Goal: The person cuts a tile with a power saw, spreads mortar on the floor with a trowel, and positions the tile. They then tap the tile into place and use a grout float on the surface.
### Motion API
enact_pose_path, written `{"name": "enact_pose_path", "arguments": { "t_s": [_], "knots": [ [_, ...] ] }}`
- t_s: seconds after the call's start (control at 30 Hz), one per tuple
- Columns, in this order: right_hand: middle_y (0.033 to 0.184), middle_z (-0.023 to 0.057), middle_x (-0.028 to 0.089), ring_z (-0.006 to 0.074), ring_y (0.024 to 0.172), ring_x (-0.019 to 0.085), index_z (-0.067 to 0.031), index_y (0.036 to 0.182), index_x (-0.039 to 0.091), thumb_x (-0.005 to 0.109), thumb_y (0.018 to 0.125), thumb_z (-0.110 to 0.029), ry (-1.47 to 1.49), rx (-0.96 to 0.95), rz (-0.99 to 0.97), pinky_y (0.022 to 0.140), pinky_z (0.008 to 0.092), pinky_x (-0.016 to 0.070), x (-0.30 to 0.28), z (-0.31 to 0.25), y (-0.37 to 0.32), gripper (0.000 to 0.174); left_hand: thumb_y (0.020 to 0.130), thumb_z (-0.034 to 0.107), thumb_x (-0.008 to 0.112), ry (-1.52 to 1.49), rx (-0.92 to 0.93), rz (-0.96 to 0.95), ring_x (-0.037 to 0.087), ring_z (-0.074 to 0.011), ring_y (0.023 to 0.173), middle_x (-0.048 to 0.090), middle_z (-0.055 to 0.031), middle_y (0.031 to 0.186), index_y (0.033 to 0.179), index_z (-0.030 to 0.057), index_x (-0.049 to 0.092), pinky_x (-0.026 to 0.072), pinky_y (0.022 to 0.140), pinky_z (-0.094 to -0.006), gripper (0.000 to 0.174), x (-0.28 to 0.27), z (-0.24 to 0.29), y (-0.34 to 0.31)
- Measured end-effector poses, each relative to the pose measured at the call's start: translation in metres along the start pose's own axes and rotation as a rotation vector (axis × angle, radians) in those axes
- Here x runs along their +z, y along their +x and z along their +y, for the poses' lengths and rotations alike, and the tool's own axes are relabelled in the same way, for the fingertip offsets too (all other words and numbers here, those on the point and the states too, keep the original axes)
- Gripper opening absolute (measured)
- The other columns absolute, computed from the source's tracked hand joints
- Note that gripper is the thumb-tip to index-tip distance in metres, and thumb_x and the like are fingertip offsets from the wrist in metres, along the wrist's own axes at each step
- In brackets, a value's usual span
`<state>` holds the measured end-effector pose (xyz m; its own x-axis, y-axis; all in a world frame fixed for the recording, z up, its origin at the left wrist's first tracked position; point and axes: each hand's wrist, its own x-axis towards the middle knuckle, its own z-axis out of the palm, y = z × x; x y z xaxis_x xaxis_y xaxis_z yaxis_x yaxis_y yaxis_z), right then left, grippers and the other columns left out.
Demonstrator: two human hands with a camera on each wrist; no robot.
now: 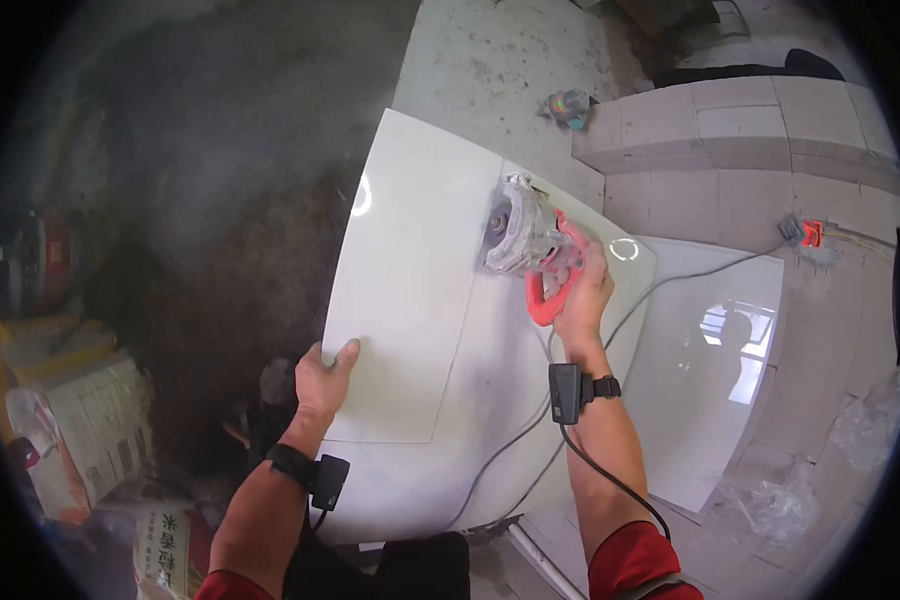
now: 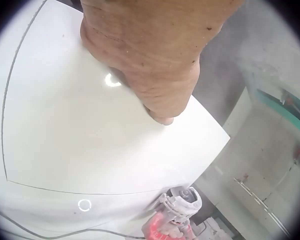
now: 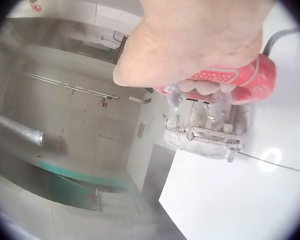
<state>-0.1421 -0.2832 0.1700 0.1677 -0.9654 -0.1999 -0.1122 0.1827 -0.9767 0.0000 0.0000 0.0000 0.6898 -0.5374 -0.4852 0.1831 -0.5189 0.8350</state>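
A large glossy white tile (image 1: 400, 270) lies in front of me, with a thin dark line running lengthwise and turning toward its left edge near me. My right hand (image 1: 585, 300) grips the red handle of a dust-caked tile saw (image 1: 525, 235), fingers wrapped round it in the right wrist view. The saw sits on the line near the tile's far edge, its round blade side facing left. At the left edge of the tile my left hand (image 1: 325, 385) holds on, thumb on top and fingers at the border. Its fingertips are mostly hidden in the left wrist view.
The saw's grey cord (image 1: 660, 285) trails over the tile to a red socket (image 1: 812, 234) at right. Another white tile (image 1: 695, 400) lies beside it. Stacked blocks (image 1: 720, 125) stand far right. Bags (image 1: 90, 430) lie at left, and dust hangs in the air.
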Motion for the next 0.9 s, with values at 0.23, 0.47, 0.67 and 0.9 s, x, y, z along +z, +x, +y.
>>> {"name": "enact_pose_path", "arguments": {
  "t_s": [0.23, 0.47, 0.67, 0.9],
  "knots": [
    [0.066, -0.0015, 0.044, 0.0086, 0.052, 0.040, -0.0044, 0.109, 0.065, 0.044, 0.093, -0.037, -0.036, 0.011, 0.080, 0.046, 0.0251, 0.0342, 0.017, -0.009, -0.006, 0.042, 0.085, 0.043, 0.069, -0.058, 0.042, 0.005, 0.068, -0.0272, 0.082, 0.069, -0.0198, 0.087, 0.098, -0.0071, 0.064, 0.0503, 0.077, -0.0349, 0.052, -0.005, 0.025, 0.019],
    [0.075, 0.0017, 0.048, 0.0097, 0.055, 0.044, -0.0008, 0.115, 0.063, 0.047, 0.094, -0.033, -0.025, -0.024, 0.056, 0.044, 0.0264, 0.0383, 0.010, -0.003, 0.001, 0.041, 0.085, 0.042, 0.068, -0.038, 0.033, 0.001, 0.068, -0.0265, 0.082, 0.069, -0.0200, 0.086, 0.098, -0.0074, 0.064, 0.0502, 0.076, -0.0350, 0.051, -0.002, 0.032, 0.025],
    [0.078, -0.0005, 0.049, 0.0073, 0.059, 0.042, -0.0072, 0.112, 0.062, 0.046, 0.093, -0.037, -0.044, -0.064, 0.035, 0.046, 0.0236, 0.0341, 0.015, -0.006, -0.001, 0.039, 0.085, 0.042, 0.068, -0.025, 0.032, 0.000, 0.068, -0.0279, 0.083, 0.069, -0.0203, 0.087, 0.098, -0.0075, 0.064, 0.0501, 0.077, -0.0350, 0.051, -0.002, 0.037, 0.027],
    [0.075, 0.0025, 0.050, 0.0089, 0.055, 0.045, 0.0002, 0.115, 0.061, 0.045, 0.094, -0.030, 0.016, -0.034, 0.017, 0.046, 0.0249, 0.0392, 0.013, -0.008, 0.001, 0.040, 0.085, 0.043, 0.068, -0.027, 0.012, 0.005, 0.068, -0.0287, 0.084, 0.069, -0.0205, 0.088, 0.098, -0.0075, 0.064, 0.0501, 0.078, -0.0352, 0.053, 0.003, 0.044, 0.042]
  ]
}}
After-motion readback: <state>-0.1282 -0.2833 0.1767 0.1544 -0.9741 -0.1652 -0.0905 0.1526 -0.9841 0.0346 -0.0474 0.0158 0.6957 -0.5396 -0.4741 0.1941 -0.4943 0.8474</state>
